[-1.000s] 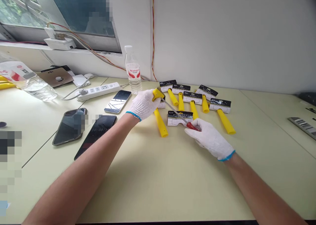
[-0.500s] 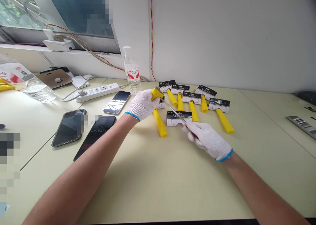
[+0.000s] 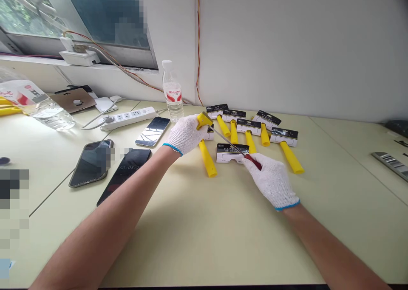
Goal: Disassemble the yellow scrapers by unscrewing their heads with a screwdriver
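White knitted gloves with blue cuffs cover both hands. My left hand (image 3: pixel 184 133) is closed around a yellow scraper (image 3: pixel 204 121), whose head sticks out past the fingers; the rest of it is hidden by the glove. In my right hand (image 3: pixel 270 177) is a screwdriver with a red handle (image 3: pixel 254 161). Its long metal shaft (image 3: pixel 225 139) slants up to the left, and the tip meets the scraper's head. Just beyond the hands lie several yellow scrapers (image 3: pixel 291 157) with black-and-white cards on their heads. One black-and-white card (image 3: pixel 232 153) lies between the hands.
Left of my arm are a black phone (image 3: pixel 91 162), a phone showing a timer (image 3: pixel 127 169) and a paler phone (image 3: pixel 153 131). Behind them lie a power strip (image 3: pixel 129 117), an upright water bottle (image 3: pixel 174 95) and a tilted bottle (image 3: pixel 38 103). A flat metal strip (image 3: pixel 390 164) lies far right.
My right hand has rolled on the screwdriver, so more of the red handle shows. The tip stays at the scraper's head. The whole view has shifted slightly.
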A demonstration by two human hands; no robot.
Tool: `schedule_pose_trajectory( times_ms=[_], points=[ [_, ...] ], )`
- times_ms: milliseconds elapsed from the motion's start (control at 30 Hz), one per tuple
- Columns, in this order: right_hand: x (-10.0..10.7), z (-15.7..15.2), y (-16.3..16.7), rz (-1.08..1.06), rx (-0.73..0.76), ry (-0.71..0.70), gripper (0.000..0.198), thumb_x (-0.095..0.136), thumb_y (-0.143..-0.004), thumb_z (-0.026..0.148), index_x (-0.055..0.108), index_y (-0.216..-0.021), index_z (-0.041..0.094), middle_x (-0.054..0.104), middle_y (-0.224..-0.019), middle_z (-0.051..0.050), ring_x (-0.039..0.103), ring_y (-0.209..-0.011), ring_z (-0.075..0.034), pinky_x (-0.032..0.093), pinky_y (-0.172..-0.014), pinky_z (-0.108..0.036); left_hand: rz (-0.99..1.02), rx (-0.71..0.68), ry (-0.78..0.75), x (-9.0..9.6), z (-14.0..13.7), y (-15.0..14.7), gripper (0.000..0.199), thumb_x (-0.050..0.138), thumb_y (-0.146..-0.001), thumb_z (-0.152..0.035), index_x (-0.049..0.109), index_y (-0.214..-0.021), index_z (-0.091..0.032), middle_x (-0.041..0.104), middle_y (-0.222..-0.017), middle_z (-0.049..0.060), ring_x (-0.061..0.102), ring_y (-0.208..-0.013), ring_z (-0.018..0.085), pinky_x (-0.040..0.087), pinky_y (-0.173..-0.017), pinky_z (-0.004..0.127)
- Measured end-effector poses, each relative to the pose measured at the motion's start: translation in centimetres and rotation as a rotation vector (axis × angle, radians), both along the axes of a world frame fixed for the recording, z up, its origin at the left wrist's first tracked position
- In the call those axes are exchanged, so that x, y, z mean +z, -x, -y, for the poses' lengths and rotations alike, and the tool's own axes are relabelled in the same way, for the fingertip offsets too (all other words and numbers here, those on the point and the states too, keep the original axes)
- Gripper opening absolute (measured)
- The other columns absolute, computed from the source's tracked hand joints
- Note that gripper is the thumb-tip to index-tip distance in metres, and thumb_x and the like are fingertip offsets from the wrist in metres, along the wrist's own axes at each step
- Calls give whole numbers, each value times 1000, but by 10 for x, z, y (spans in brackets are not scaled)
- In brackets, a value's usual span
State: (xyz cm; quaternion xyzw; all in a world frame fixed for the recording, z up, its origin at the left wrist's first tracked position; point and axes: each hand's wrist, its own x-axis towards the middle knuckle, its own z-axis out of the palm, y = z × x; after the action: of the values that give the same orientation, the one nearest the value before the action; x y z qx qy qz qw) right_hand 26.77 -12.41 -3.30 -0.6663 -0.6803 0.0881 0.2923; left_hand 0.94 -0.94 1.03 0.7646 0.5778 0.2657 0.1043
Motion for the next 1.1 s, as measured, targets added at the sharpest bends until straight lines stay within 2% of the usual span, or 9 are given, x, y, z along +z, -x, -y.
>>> schedule_pose_trajectory(
  times_ms=[100, 233, 300, 433, 600, 733, 833, 1000, 1100],
  points=[
    [5, -1, 0, -206, -2, 195, 55, 59, -99, 72, 70, -81, 21, 58, -67, -2, 46, -59, -16, 33, -56, -31, 8, 0, 13, 1, 4, -2, 21, 58, -94, -34, 70, -86, -19, 68, -76, 6, 57, -65, 21, 38, -62, 32],
    [14, -2, -9, -787, 124, 820, 61, 48, -99, 80, 70, -101, 23, 37, -57, 7, 17, -45, -10, 15, -42, -27, 28, -18, 16, 1, 5, -2, 22, 58, -94, -35, 69, -84, -20, 66, -75, 5, 53, -61, 19, 36, -58, 32],
    [17, -3, -13, -905, 205, 955, 52, 53, -99, 76, 65, -104, 25, 30, -56, 11, 10, -45, -9, 10, -40, -26, 22, -18, 4, 1, 4, -1, 21, 57, -94, -34, 67, -82, -20, 66, -74, 5, 52, -59, 18, 35, -57, 32],
    [14, -2, -9, -669, 54, 669, 38, 81, -86, 55, 59, -93, 24, 41, -60, 9, 29, -47, -8, 21, -43, -23, 19, 5, 8, 2, 2, 0, 20, 59, -93, -34, 64, -80, -20, 64, -72, 4, 49, -57, 18, 34, -57, 32],
    [0, -3, -6, -201, -97, 101, 43, 81, -84, 65, 75, -82, 23, 68, -72, -2, 61, -68, -19, 44, -61, -32, 29, -23, -4, -1, 1, 2, 20, 59, -93, -34, 63, -80, -20, 63, -72, 3, 51, -58, 17, 36, -58, 32],
    [-2, -5, -10, -44, -57, -62, 43, 73, -93, 66, 83, -93, 24, 75, -81, -4, 66, -77, -23, 46, -71, -35, 34, -14, -27, -6, -1, 2, 15, 60, -93, -32, 64, -84, -20, 68, -78, 4, 54, -60, 18, 37, -59, 32],
    [4, -4, -8, -69, -44, 21, 50, 67, -96, 69, 80, -86, 22, 71, -74, -4, 59, -70, -20, 41, -65, -34, 30, -5, -43, -7, 0, 1, 14, 59, -94, -32, 65, -87, -21, 69, -81, 5, 56, -63, 19, 37, -61, 32],
    [19, 0, -6, -700, 85, 713, 65, 52, -97, 80, 75, -106, 20, 54, -64, 3, 24, -45, -8, 18, -44, -28, 7, -20, -47, -4, 2, 0, 14, 57, -95, -30, 64, -87, -20, 69, -80, 5, 58, -66, 20, 39, -63, 33],
    [22, 1, -8, -839, 165, 856, 49, 68, -93, 69, 65, -108, 23, 43, -62, 9, 19, -44, -7, 13, -42, -25, -10, -8, -19, -1, 3, -1, 15, 57, -94, -31, 65, -87, -20, 69, -79, 5, 57, -64, 20, 38, -61, 33]
  ],
)
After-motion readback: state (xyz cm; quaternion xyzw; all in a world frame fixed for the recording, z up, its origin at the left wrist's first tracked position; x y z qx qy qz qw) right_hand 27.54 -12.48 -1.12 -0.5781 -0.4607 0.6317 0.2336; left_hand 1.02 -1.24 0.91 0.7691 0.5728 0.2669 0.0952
